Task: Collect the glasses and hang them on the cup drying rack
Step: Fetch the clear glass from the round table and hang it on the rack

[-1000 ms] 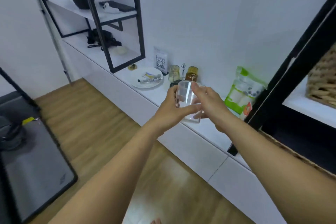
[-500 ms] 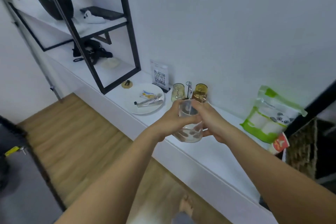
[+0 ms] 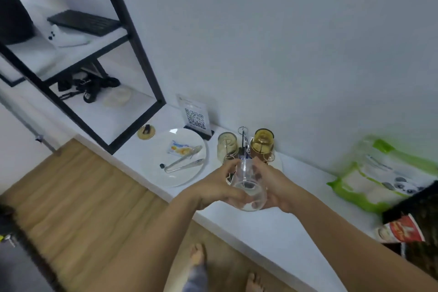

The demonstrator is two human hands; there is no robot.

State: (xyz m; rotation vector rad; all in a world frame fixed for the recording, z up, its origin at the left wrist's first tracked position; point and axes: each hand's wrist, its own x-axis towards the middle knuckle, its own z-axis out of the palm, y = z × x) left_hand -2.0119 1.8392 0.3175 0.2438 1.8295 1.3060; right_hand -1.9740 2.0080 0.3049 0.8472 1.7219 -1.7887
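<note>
Both my hands hold one clear glass (image 3: pixel 248 187) above the white counter, tipped so its thick base faces me and its mouth points away toward the rack. My left hand (image 3: pixel 218 186) wraps its left side, my right hand (image 3: pixel 276 187) its right. Just beyond the glass stands the cup drying rack (image 3: pixel 243 140), a thin metal stand with a ring on top. A pale yellow glass (image 3: pixel 227 146) hangs upside down on its left and an amber glass (image 3: pixel 262 143) on its right. The rack's base is hidden behind my hands.
A white plate (image 3: pixel 151 161) with metal tongs (image 3: pixel 183 162) and a small packet lies left of the rack. A QR code sign (image 3: pixel 194 117) stands by the wall. A black shelf frame (image 3: pixel 132 54) rises at left. Green bags (image 3: pixel 379 182) lie at right.
My view has moved closer to the counter and the rack. The glass has tipped over further in my hands, base toward me, and has neared the rack.
</note>
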